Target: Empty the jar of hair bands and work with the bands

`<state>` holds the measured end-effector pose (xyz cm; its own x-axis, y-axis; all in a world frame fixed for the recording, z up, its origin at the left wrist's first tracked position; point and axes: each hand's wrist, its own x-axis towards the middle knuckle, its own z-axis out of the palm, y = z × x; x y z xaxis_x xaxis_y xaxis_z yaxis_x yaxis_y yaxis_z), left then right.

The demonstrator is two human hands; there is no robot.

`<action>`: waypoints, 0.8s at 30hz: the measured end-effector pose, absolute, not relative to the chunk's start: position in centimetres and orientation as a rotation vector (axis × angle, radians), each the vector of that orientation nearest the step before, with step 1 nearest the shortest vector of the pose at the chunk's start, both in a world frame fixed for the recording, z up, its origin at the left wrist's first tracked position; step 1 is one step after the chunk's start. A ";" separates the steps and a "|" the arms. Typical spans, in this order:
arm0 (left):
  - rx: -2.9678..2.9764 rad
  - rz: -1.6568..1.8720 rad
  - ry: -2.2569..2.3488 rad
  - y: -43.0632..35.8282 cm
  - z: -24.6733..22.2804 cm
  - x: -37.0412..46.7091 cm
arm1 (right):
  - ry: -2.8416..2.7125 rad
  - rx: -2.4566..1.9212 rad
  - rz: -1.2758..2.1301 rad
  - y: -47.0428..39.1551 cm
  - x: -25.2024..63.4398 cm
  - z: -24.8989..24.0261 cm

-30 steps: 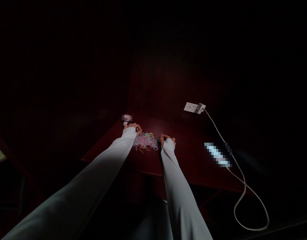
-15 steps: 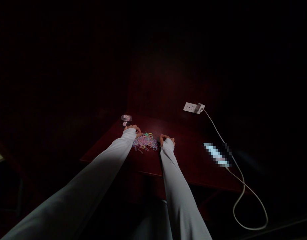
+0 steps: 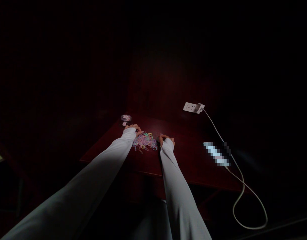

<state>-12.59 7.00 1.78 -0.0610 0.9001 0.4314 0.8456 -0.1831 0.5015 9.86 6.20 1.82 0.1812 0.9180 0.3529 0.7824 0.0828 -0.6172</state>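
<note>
A loose pile of small pastel hair ties [image 3: 144, 141], pink, purple, yellow, green and blue, lies on a dark red table [image 3: 148, 166]. My left hand [image 3: 134, 128] is at the pile's upper left edge, its fingers bent and the thumb close to them. On the opposite side, my right hand [image 3: 166, 139] rests with curled fingers at the pile's right edge. The dim light and small size hide what, if anything, either hand pinches. Behind my left hand stands a round clear container [image 3: 126, 118] with pale pink pieces in it.
A small pink round piece [image 3: 124, 124] is by the container. To the right lies a blurred-out bright phone-like device [image 3: 216, 154]. Its white cable [image 3: 243, 186] loops past the table edge and up to a wall socket [image 3: 190, 107] with a plugged-in charger.
Hardly anything differs. Both hands stay at the sides of the pile, with at most a slight shift of the fingers.
</note>
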 end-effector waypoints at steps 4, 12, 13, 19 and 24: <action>2.104 1.143 1.928 7.3 1.3 -12.7 | -1.636 -1.722 0.240 6.4 9.9 1.6; 2.117 1.182 1.949 7.4 1.3 -12.5 | -1.627 -1.729 0.224 6.0 9.8 2.0; 2.113 1.179 1.955 7.3 1.4 -12.4 | -1.632 -1.734 0.234 5.9 9.8 2.1; 2.118 1.194 1.923 7.0 2.0 -12.4 | -1.626 -1.750 0.260 6.0 9.6 2.2; 2.143 1.210 1.892 7.0 1.9 -12.4 | -1.598 -1.726 0.257 6.2 9.6 1.9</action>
<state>-12.37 6.99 1.92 -0.0467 0.8559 0.5151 0.8265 -0.2565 0.5011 9.56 6.22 1.94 0.1977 0.9206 0.3369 0.7683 0.0679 -0.6365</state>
